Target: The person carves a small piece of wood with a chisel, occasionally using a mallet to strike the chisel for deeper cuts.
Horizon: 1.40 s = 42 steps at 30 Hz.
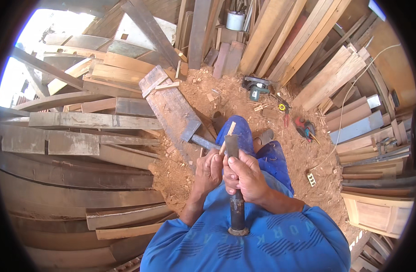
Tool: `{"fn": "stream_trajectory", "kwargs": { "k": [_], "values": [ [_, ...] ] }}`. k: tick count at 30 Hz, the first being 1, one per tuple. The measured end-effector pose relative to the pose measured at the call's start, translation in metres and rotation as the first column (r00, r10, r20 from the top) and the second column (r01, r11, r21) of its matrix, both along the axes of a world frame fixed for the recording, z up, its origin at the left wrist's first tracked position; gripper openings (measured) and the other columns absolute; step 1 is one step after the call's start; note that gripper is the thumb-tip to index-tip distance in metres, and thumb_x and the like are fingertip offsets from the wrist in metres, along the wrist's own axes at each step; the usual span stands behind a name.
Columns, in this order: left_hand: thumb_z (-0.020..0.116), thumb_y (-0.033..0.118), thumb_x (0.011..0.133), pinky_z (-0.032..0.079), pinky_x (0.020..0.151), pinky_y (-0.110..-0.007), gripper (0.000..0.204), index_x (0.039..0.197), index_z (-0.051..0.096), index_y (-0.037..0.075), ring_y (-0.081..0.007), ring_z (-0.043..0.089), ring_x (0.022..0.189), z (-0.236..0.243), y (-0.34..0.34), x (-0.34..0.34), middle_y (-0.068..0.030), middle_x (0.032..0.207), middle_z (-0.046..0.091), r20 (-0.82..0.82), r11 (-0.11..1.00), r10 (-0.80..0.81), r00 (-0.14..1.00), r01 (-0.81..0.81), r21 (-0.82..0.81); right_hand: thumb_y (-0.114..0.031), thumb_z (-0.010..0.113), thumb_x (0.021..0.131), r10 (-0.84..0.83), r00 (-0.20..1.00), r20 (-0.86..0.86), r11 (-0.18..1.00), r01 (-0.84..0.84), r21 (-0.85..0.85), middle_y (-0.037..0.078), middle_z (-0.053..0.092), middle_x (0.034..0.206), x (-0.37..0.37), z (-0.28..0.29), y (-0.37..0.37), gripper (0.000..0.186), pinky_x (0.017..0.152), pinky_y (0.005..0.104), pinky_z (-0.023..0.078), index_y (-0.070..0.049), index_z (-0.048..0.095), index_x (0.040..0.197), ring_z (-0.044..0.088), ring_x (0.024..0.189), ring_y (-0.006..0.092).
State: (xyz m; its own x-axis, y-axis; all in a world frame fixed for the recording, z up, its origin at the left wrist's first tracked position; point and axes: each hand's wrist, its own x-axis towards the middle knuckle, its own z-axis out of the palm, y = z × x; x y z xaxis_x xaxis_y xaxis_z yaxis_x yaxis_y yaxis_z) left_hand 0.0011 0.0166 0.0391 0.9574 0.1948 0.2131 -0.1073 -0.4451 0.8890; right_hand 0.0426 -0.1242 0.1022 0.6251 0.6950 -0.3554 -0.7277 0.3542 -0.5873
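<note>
My right hand (248, 177) is closed around a wide chisel (237, 211). Its dark handle points toward my chest, and its flat blade stands up past my fingers. Close beside it, my left hand (210, 171) pinches a thin, pale wood strip (228, 136), which lies along the blade's left edge. My fingers cover the strip's lower end. Just beyond my left hand, a hammer (190, 130) with a grey head rests at the near end of a worn plank (165, 104). Its handle reaches toward my hands.
Shavings cover the ground (217, 97). Ahead lie a green power saw (258, 88), a yellow tape measure (282, 107) and a red-black tool (303, 126). A white power strip (311, 179) lies at right with its cord. Stacked boards (94, 120) fill the left; timber (267, 36) leans behind.
</note>
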Motion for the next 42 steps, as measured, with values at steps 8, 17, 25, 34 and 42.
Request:
{"fn": "stream_trajectory", "kwargs": {
  "k": [8,17,25,34,42],
  "values": [
    [0.041,0.022,0.102,0.042,0.054,-0.034,0.031,0.082,0.057,0.003,-0.0187,0.048,0.055,-0.029,-0.008,-0.070,-0.0091,0.063,0.049,-0.207,0.975,-0.005,0.978,-0.040,-0.216,-0.023,0.049,0.099,-0.245,0.950,0.195,0.964,0.261,-0.056,-0.001,0.041,0.062,0.025,0.014,-0.022,0.017,0.042,0.0246,0.039,-0.006,0.048,0.099,0.036,0.044,0.0059],
    [0.053,0.019,0.097,0.046,0.060,-0.033,0.019,0.095,0.058,0.001,-0.0210,0.057,0.065,-0.030,-0.008,-0.019,-0.0097,0.071,0.055,0.007,0.976,-0.073,0.997,0.073,-0.205,-0.019,0.063,0.093,-0.102,0.795,0.598,0.914,0.312,-0.259,-0.001,0.053,0.066,0.045,-0.026,-0.003,0.016,0.042,0.0200,0.038,-0.004,0.057,0.090,0.045,0.047,0.0028],
    [0.059,0.017,0.095,0.045,0.060,-0.031,0.015,0.093,0.057,0.002,-0.0143,0.053,0.066,-0.024,-0.016,-0.015,-0.0061,0.074,0.055,0.049,0.956,-0.066,0.997,0.077,-0.282,-0.017,0.064,0.091,0.011,0.783,0.622,0.881,0.287,-0.377,-0.003,0.053,0.068,0.041,-0.031,-0.015,0.012,0.049,0.0214,0.040,-0.006,0.059,0.089,0.046,0.056,0.0026],
    [0.040,0.032,0.104,0.040,0.051,-0.024,0.028,0.099,0.055,0.008,-0.0085,0.047,0.058,-0.006,0.000,-0.013,0.0003,0.070,0.050,-0.226,0.568,-0.223,0.948,-0.062,-0.821,-0.019,0.045,0.101,-0.046,0.852,0.521,0.953,0.194,-0.233,0.005,0.057,0.083,0.049,-0.017,0.015,0.024,0.056,0.0229,0.046,-0.001,0.050,0.117,0.052,0.063,0.0083],
    [0.040,0.027,0.104,0.044,0.044,-0.025,0.025,0.100,0.053,0.006,-0.0123,0.054,0.052,-0.003,-0.001,0.008,-0.0029,0.071,0.056,-0.154,0.344,-0.192,0.969,-0.080,-0.936,-0.016,0.042,0.101,-0.106,0.994,-0.042,0.989,0.110,0.102,0.006,0.057,0.083,0.019,-0.011,0.005,0.020,0.052,0.0287,0.049,-0.001,0.049,0.113,0.052,0.057,0.0118]
  ]
}}
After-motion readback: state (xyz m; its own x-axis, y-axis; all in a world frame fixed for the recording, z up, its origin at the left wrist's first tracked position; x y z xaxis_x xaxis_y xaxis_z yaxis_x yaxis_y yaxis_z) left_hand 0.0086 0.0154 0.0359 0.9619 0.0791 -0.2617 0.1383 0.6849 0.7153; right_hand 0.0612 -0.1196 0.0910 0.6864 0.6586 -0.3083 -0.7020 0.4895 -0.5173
